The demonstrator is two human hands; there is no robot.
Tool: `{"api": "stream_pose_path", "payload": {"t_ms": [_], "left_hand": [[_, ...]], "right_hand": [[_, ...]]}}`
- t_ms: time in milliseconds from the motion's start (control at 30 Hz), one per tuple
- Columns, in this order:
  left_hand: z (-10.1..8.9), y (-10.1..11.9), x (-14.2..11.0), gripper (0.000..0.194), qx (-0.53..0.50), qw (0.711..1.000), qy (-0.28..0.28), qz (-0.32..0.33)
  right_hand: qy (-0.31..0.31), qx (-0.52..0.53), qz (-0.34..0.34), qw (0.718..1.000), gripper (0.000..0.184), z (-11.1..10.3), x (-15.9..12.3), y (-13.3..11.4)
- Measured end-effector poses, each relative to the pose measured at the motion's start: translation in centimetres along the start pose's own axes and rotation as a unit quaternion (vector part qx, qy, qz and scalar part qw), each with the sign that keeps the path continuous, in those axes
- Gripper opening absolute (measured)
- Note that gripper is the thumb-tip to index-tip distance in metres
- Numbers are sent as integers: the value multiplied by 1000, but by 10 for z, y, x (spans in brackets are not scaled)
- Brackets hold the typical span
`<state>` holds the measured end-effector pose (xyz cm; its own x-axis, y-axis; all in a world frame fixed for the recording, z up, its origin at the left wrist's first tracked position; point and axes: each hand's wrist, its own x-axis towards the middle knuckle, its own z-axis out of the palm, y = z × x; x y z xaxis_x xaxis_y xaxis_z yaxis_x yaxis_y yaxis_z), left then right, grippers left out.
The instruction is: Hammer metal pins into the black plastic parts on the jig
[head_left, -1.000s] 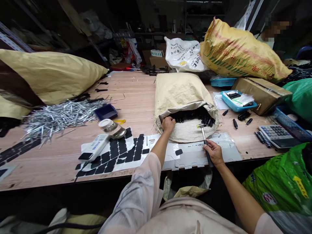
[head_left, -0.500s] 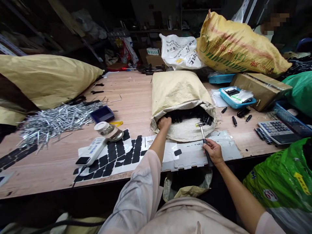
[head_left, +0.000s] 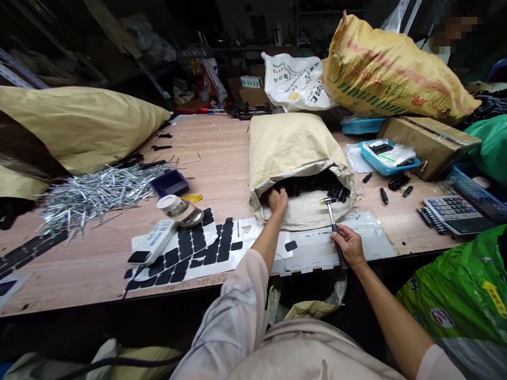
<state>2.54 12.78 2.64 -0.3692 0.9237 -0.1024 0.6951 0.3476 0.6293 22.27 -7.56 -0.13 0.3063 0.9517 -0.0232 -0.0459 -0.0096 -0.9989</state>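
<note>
A tan woven sack (head_left: pixel 293 148) lies open toward me on the wooden table (head_left: pixel 222 169), full of small black parts (head_left: pixel 312 186). My left hand (head_left: pixel 278 200) reaches into its mouth with the fingers curled; what they hold is hidden. My right hand (head_left: pixel 349 245) grips the black handle of a small hammer (head_left: pixel 331 217), whose metal head points at the sack's opening. A grey sheet (head_left: pixel 317 253) with a black pad on it lies under both hands.
Left of me are black adhesive pads on a white sheet (head_left: pixel 194 248), a white device (head_left: pixel 152 241), a glass jar (head_left: pixel 178 208), a blue tray (head_left: pixel 171 182) and a heap of metal pins (head_left: pixel 91 192). Sacks, a cardboard box (head_left: pixel 428 140), blue baskets and a calculator (head_left: pixel 455 214) crowd the right.
My left hand has shifted slightly right within the sack's mouth. The right hand with the hammer has stayed almost still.
</note>
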Motion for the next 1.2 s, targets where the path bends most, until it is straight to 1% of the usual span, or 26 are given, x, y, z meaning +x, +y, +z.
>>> {"api": "stream_pose_path", "payload": {"t_ms": [67,167,267,333,433,500,600,700,767,833,867,900,933,1000,1067,1100,1133,1200], "left_hand": [[8,8,-15,51,-45,999,-1,0],[16,18,-33,55,-94,995,-16,17],[14,16,-42,53,-126,991,-31,23],[6,7,-46,50,-133,990,-17,37],[-6,-9,-55,47,-102,993,21,57],[-10,-17,-62,40,-68,996,4,60],[-11,-19,-70,29,-15,997,-40,69],[-12,-17,-70,22,42,994,-57,78],[-17,-18,-69,16,63,992,-74,75],[-24,-23,-69,12,64,992,-77,80],[-28,-26,-70,12,58,991,-74,97],[-30,-29,-73,11,50,988,-69,127],[-32,-30,-76,12,40,982,-66,172],[-30,-31,-84,15,33,955,-76,285],[-21,-28,-91,16,45,920,-105,374],[-14,-27,-92,16,55,909,-121,396],[-8,-25,-93,16,61,904,-135,402],[5,-24,-90,16,50,909,-154,385]], "right_hand": [[-1,-5,-4,1000,44,0,0,0],[-5,-14,-11,1000,43,0,0,-2],[-4,-17,-12,1000,43,0,0,-5],[-1,-14,-11,1000,44,1,0,-6],[1,-13,-11,1000,46,0,1,-5],[0,-16,-12,1000,47,0,1,-3],[-5,-20,-13,1000,46,-1,1,-2],[-7,-18,-17,1000,44,-1,1,-2],[-7,-20,-18,1000,44,-1,1,-2],[-8,-22,-18,1000,44,-1,1,-2],[-7,-22,-19,1000,45,-1,1,-2],[-6,-22,-21,1000,46,-1,1,-2],[-5,-21,-24,999,46,-1,1,-2],[-3,-21,-28,999,47,-2,1,-2],[-1,-20,-29,999,46,-2,1,-3],[0,-19,-30,999,46,-2,1,-4],[2,-16,-30,999,46,-2,1,-4],[8,-12,-28,1000,46,-2,0,-6]]}}
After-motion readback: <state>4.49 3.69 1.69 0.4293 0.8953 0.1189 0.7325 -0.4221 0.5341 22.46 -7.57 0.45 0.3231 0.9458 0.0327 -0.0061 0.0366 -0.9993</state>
